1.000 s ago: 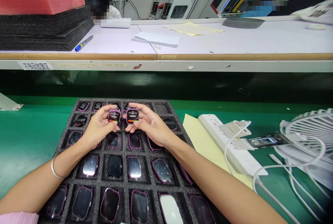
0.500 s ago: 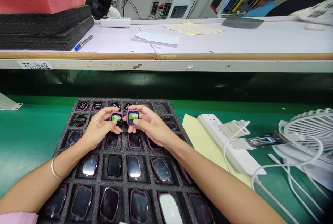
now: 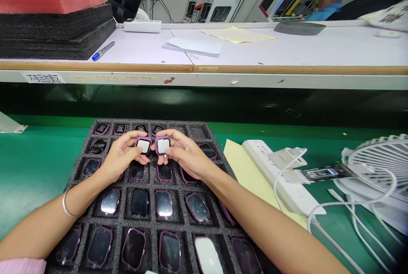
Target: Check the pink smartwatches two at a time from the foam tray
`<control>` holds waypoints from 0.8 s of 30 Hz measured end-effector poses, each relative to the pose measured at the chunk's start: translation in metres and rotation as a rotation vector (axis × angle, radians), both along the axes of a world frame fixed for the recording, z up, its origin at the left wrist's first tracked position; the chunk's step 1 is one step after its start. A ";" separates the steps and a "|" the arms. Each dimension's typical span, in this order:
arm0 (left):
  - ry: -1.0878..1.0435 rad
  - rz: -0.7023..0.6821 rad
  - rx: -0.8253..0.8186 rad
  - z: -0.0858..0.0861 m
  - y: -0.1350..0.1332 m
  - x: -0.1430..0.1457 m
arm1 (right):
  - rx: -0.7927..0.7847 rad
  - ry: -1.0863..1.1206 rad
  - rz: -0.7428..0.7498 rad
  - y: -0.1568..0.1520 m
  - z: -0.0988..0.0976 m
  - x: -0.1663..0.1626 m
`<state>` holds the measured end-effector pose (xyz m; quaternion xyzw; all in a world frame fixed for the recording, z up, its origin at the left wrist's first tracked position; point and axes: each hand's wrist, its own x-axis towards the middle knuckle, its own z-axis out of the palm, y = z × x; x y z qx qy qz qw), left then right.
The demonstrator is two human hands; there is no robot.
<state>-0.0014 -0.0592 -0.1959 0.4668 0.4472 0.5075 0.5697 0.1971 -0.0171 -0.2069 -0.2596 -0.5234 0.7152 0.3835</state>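
My left hand (image 3: pixel 126 155) pinches a purple smartwatch body (image 3: pixel 144 145), its thumb against the edge of the lit, mostly white screen. Close beside it, my right hand (image 3: pixel 183 153) grips a second purple smartwatch body (image 3: pixel 162 145), which also shows a white screen, thumb at its lower corner. Both are held above a dark foam tray (image 3: pixel 123 219) divided into compartments. Several more watch bodies lie in it, most with dark screens, such as this one (image 3: pixel 140 202). The watches in the far row, like this lit one (image 3: pixel 120 128), show white text lines. My forearms hide some compartments.
A white power strip (image 3: pixel 283 180) with plugged chargers and cables lies to the right on yellow paper (image 3: pixel 237 160), near a white fan (image 3: pixel 382 159). A shelf (image 3: pixel 127 68) spans the back, bearing stacked foam (image 3: pixel 54 32), a marker (image 3: pixel 103 51) and papers (image 3: pixel 193 46). People sit beyond it.
Both held watch screens have gone from a green-and-white display to a mostly white one. My hands stay almost in place.
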 end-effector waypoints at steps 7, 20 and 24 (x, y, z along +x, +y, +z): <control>0.060 0.046 0.025 -0.001 0.001 0.000 | -0.047 -0.021 -0.037 -0.001 0.000 -0.002; 0.046 0.048 0.022 0.000 0.001 0.002 | -0.025 -0.013 -0.016 0.000 0.000 -0.002; 0.031 0.045 0.026 -0.001 0.001 0.002 | -0.018 -0.008 -0.008 -0.001 0.000 -0.001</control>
